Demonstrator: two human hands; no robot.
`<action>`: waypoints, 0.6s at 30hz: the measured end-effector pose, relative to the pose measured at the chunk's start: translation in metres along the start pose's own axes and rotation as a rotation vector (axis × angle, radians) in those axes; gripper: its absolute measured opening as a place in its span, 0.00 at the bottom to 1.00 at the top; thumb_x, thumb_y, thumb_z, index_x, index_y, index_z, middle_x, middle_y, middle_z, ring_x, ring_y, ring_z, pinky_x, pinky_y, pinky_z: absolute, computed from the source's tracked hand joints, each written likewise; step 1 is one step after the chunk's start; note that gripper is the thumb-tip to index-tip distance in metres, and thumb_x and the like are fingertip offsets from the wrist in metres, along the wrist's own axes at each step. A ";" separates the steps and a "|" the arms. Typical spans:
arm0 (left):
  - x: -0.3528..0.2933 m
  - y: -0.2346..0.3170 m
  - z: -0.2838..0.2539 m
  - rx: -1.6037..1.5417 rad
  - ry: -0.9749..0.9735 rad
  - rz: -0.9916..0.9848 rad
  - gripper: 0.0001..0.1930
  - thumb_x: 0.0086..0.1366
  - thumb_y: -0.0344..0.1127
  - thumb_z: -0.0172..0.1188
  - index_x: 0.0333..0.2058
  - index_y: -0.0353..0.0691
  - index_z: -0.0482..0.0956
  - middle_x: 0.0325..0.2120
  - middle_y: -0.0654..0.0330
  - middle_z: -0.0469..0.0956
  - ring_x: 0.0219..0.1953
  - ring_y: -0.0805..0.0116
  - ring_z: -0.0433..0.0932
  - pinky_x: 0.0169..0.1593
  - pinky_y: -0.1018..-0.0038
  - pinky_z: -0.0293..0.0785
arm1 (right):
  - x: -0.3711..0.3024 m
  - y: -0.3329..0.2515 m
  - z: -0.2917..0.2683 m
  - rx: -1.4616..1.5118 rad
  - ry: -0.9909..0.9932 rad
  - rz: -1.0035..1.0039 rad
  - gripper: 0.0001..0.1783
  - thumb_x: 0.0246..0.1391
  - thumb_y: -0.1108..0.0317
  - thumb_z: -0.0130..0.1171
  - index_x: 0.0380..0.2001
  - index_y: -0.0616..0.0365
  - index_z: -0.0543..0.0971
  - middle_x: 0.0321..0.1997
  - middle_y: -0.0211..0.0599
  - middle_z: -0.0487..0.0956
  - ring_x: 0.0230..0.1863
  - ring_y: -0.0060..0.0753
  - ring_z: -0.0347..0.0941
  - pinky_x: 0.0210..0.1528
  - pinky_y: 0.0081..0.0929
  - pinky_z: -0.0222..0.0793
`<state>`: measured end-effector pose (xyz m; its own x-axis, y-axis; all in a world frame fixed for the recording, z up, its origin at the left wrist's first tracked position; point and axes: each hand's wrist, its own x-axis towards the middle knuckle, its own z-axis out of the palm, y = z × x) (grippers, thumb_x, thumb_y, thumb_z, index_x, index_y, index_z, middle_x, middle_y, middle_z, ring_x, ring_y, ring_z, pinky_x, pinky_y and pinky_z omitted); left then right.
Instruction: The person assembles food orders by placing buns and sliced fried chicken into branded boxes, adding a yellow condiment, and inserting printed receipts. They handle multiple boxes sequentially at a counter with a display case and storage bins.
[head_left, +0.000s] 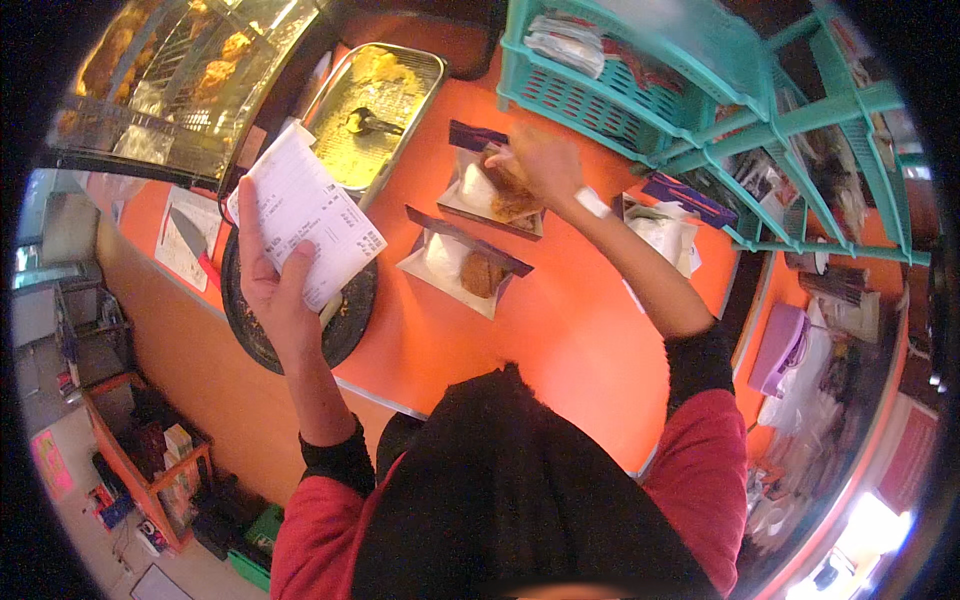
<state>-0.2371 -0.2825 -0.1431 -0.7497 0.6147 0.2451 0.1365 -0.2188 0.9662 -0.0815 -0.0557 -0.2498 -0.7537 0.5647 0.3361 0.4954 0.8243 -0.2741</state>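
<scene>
My left hand (268,290) grips a sheaf of white printed slips (310,215) between thumb and fingers, above a round black board (255,335). My right hand (542,165) is over the farther of two open paper food boxes, its fingertips at the piece of fried chicken (515,198) beside a mound of white rice (477,190). Its fingers are blurred, so I cannot tell whether they grip anything. Closer to me, a second open box (490,309) holds rice and a browned piece of food (485,274).
A metal tray (437,80) of yellow food with a black-handled scoop (375,124) lies at the back, beside a lit glass food cabinet (100,163). A knife (188,232) rests at left. Turquoise baskets (600,100) rise at the back right, near another food box (690,205).
</scene>
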 end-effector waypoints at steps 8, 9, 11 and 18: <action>-0.011 -0.014 -0.031 -0.012 -0.017 -0.078 0.38 0.47 0.19 0.49 0.60 0.35 0.52 0.56 0.52 0.60 0.53 0.66 0.65 0.54 0.73 0.62 | -0.005 0.048 0.096 -0.261 -0.434 -0.133 0.11 0.44 0.68 0.52 0.33 0.60 0.73 0.24 0.46 0.77 0.28 0.44 0.76 0.26 0.39 0.71; -0.014 -0.015 -0.031 -0.009 -0.047 -0.089 0.38 0.47 0.19 0.49 0.60 0.35 0.51 0.56 0.53 0.59 0.53 0.66 0.65 0.54 0.73 0.61 | -0.009 0.047 0.100 -0.295 -0.461 -0.066 0.10 0.43 0.68 0.52 0.32 0.60 0.73 0.24 0.46 0.78 0.28 0.45 0.76 0.27 0.39 0.71; -0.017 -0.016 -0.030 -0.003 -0.102 -0.102 0.38 0.47 0.20 0.49 0.60 0.35 0.51 0.56 0.53 0.59 0.53 0.67 0.65 0.55 0.73 0.60 | -0.012 0.039 0.104 -0.364 -0.535 0.062 0.09 0.42 0.70 0.51 0.29 0.60 0.75 0.25 0.46 0.78 0.29 0.46 0.76 0.27 0.40 0.72; -0.019 -0.004 -0.028 -0.168 -0.285 -0.097 0.40 0.45 0.18 0.48 0.61 0.34 0.49 0.59 0.52 0.54 0.57 0.68 0.58 0.58 0.74 0.53 | 0.006 -0.027 0.027 -0.024 -0.324 0.142 0.07 0.42 0.70 0.54 0.27 0.60 0.76 0.25 0.44 0.78 0.26 0.38 0.77 0.27 0.35 0.71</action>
<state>-0.2419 -0.3148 -0.1541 -0.5393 0.8209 0.1879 -0.0535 -0.2561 0.9652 -0.1109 -0.0764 -0.2646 -0.7727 0.6347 -0.0080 0.6120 0.7415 -0.2749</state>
